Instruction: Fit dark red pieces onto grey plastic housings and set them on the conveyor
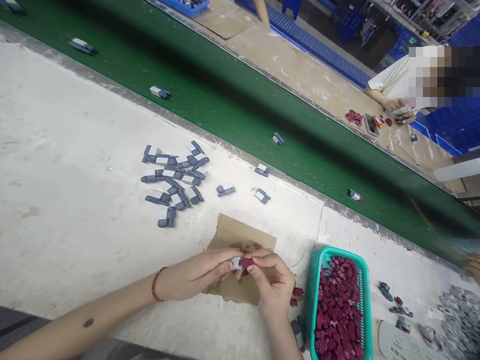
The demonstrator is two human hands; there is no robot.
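Observation:
My left hand (195, 274) and my right hand (273, 281) meet over a piece of brown cardboard (240, 232) near the front of the white table. The left fingers pinch a small grey-and-white part (236, 263). The right fingers pinch a small dark red piece (246, 262) that touches it. A red string bracelet (156, 284) circles my left wrist. A teal basket (363, 287) full of dark red pieces stands just right of my right hand. A few loose red pieces (296, 296) lie beside it.
A pile of grey-and-white parts (174, 177) lies on the table behind the cardboard. A green conveyor belt (225, 100) carries single parts along the back. Across it a person in white handles red pieces (354, 117). Grey parts (459, 320) are heaped at the far right.

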